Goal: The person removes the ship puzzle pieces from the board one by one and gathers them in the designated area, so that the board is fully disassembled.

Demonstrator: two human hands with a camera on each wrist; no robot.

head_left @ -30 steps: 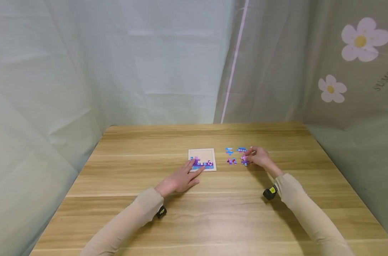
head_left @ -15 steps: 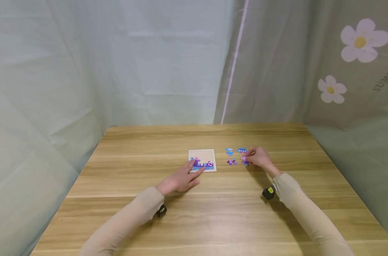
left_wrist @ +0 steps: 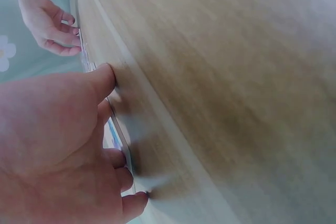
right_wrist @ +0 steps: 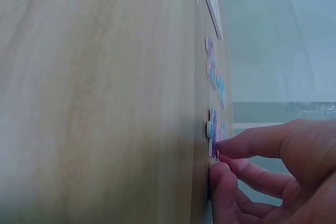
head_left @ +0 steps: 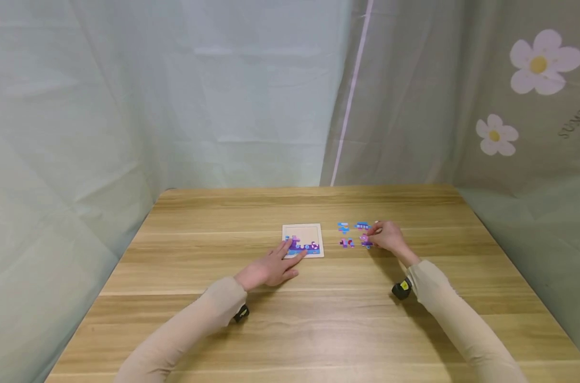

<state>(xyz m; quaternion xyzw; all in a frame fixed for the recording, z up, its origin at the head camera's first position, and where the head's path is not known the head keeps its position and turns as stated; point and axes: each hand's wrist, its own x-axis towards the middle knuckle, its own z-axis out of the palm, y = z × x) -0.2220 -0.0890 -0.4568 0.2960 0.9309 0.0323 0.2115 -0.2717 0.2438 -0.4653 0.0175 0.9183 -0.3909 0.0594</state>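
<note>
The purple puzzle piece (head_left: 365, 239) was at the near right of a cluster, three other loose pieces (head_left: 346, 243) plainly visible beside it, all right of one shallow tray (head_left: 308, 233). My right hand (head_left: 388, 236) pinched it; my left hand (head_left: 273, 266), fingers spread, rested on the tray's near left. Beneath was a wood-grain table (head_left: 319, 335); pale curtains (head_left: 251, 101) hung beyond, two white flowers (head_left: 551, 59) printed at right.

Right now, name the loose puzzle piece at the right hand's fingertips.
The pink and purple piece, directly below the blue piece with white squares in the head view. Only it visibly meets the right hand.
</note>
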